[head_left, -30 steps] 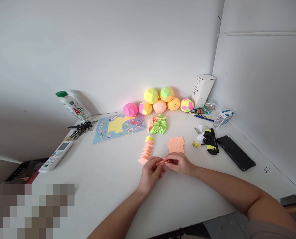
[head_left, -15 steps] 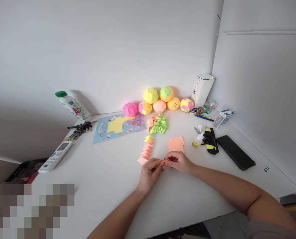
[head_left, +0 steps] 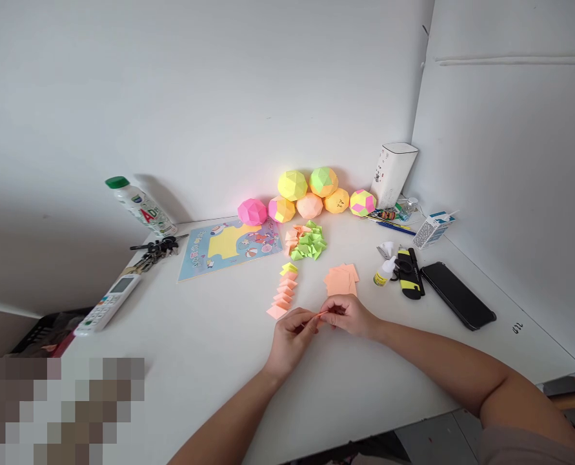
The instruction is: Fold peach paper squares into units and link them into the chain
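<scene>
Between the fingertips of both hands is a small piece of folded orange paper (head_left: 321, 316), mostly covered by the fingers. My left hand (head_left: 292, 334) pinches its left side, and my right hand (head_left: 348, 315) pinches the right. Just beyond my right hand lies a loose stack of square orange paper sheets (head_left: 341, 280). A row of folded paper pieces (head_left: 283, 297), orange with yellow at the far end, runs away from my left hand. Farther back sits a heap of green and orange folded pieces (head_left: 309, 242).
Several faceted paper balls (head_left: 310, 206) line the wall. At right are a glue bottle (head_left: 383, 272), a yellow-black cutter (head_left: 410, 274), a black phone (head_left: 458, 296) and a drink carton (head_left: 432, 230). At left are a picture board (head_left: 195, 252), keys (head_left: 154, 253), a remote (head_left: 108, 303) and a bottle (head_left: 144, 206).
The folded paper has turned slightly between my fingertips, and its lower part now shows below them. Both hands stay in nearly the same place.
</scene>
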`<state>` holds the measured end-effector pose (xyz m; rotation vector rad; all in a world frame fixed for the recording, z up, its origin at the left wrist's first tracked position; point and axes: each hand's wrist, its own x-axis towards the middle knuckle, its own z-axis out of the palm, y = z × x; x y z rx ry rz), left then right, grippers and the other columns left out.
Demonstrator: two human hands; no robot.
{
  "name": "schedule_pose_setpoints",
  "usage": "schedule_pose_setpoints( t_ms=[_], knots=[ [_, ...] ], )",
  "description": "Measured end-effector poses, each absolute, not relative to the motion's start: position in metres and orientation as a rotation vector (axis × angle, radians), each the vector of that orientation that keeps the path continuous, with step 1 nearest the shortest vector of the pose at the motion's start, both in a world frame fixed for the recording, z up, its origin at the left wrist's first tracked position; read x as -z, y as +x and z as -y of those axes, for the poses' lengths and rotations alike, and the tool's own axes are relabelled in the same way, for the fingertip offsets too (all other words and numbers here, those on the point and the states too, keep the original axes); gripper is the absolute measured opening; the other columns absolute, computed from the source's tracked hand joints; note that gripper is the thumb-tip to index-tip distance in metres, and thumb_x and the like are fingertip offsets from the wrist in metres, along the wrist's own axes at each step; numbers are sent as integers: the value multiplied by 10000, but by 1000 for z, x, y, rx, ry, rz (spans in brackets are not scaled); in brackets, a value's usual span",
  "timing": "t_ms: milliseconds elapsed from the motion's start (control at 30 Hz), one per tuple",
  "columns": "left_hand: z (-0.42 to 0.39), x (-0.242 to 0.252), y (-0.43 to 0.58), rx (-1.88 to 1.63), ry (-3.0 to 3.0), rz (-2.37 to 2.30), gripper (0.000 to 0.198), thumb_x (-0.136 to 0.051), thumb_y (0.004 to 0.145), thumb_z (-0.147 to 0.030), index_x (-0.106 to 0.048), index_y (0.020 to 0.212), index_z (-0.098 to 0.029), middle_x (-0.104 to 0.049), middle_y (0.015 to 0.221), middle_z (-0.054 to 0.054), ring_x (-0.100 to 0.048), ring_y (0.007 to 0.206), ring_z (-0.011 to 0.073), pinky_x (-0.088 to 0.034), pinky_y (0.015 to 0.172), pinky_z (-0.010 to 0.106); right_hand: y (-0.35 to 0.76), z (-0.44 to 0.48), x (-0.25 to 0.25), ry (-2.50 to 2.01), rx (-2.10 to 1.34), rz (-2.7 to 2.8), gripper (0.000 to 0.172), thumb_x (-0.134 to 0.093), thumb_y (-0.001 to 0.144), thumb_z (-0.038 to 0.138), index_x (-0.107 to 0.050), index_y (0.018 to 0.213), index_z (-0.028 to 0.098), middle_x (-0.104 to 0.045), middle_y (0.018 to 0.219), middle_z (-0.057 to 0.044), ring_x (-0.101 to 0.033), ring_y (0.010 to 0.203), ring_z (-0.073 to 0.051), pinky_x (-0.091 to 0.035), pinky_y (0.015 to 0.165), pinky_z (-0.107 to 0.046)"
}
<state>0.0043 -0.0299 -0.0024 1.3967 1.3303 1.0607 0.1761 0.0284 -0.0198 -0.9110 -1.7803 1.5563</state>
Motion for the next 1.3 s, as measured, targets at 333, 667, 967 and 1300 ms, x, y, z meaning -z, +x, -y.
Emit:
schedule_pose_setpoints(
  t_ms=[333,667,967,1300],
  knots=[
    [30,-1,5,-1038,1260,-1274,240,-579,794,-383,-683,724,-178,-618,721,36,-558,626,141,-446,536,244,176,-28,19,-894,-1568,1747,280,-658,756,413,-625,734,136,-611,693,-21,-542,541,-104,-455,507,-243],
    [31,4,6,-995,1135,-1290,285,-596,778,-436,-617,794,-153,-597,634,10,-542,584,125,-423,527,230,177,-27,10,-929,-1620,1809,292,-609,789,428,-557,739,144,-531,671,4,-539,568,-104,-429,516,-224],
    [32,3,6,-976,1205,-1244,259,-555,806,-422,-578,770,-166,-620,684,24,-584,642,148,-446,562,248,177,-25,13,-879,-1509,1939,234,-564,823,378,-556,770,150,-526,679,5,-506,581,-100,-403,521,-217],
    [35,4,9,-996,1206,-1274,271,-540,820,-421,-590,790,-157,-648,698,37,-612,619,154,-440,523,244,176,-25,12,-893,-1505,1935,254,-558,829,390,-577,760,147,-559,693,-9,-535,591,-110,-428,524,-224]
  ],
)
